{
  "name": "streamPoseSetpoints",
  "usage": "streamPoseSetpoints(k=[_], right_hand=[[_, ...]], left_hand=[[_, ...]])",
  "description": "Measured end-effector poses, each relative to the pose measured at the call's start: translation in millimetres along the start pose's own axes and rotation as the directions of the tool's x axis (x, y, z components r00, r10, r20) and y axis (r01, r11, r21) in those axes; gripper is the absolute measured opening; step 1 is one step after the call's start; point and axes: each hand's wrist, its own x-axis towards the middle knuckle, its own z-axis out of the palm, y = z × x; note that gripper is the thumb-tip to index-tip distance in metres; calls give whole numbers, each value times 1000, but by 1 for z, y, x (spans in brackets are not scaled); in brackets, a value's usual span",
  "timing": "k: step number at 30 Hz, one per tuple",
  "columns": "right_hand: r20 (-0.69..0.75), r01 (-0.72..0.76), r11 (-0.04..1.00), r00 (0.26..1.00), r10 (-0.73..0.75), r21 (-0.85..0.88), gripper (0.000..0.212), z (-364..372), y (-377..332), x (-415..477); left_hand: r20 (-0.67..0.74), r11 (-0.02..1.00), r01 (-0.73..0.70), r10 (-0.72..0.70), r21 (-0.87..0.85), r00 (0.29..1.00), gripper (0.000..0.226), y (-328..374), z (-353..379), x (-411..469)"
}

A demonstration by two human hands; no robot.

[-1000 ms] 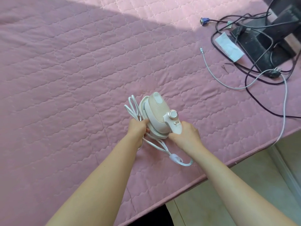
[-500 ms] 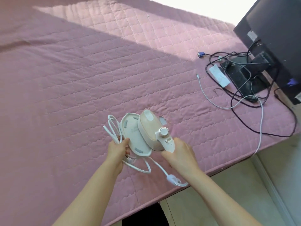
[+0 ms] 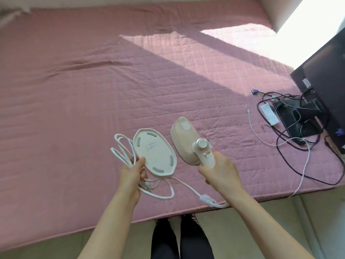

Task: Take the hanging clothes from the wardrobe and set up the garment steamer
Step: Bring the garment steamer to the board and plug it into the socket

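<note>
Hands hover above the bed's near edge: left hand grips the white base and coiled cord; right hand wraps the steamer's handle, at the base's 3 o'clock. Monitor and cables lie farther toward 3 o'clock

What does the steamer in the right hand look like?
The steamer is small, smooth plastic: a peach body with a pale oval patch on top, and a white handle carrying a round silvery dial. The right hand grips the handle, holding it tilted above the pink bed. A white cord trails beneath.
</note>
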Motion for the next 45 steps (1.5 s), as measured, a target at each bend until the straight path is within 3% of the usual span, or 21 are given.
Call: streamPoseSetpoints(k=[8,14,23,27,36,42,45], right_hand=[[70,188,982,980,-188,-7,15,-25,-44,-50],[192,377,925,912,-363,-39,16,-35,-60,-73],[383,635,771,723,-575,-42,18,-9,-92,-114],[480,736,676,608,-633,-41,18,17,-104,-143],[683,846,533,373,-629,29,29,91,-130,-243],[736,911,410,259,-625,28,21,146,-146,-326],[743,918,394,237,-626,39,21,178,-154,-372]], left_hand=[[-224,979,-143,107,-147,969,7,-1,-48,-90],[-416,906,-259,105,-334,903,6,-27,-66,-152],[-635,724,-425,-23,-543,772,9,-65,-98,-237],[-724,724,-460,-78,-513,685,6,-84,-123,-273],[-834,624,-579,-240,-524,497,10,-143,-194,-348],[-860,602,-616,-318,-509,400,18,-184,-264,-399],[-863,580,-639,-341,-505,372,14,-202,-306,-424]])
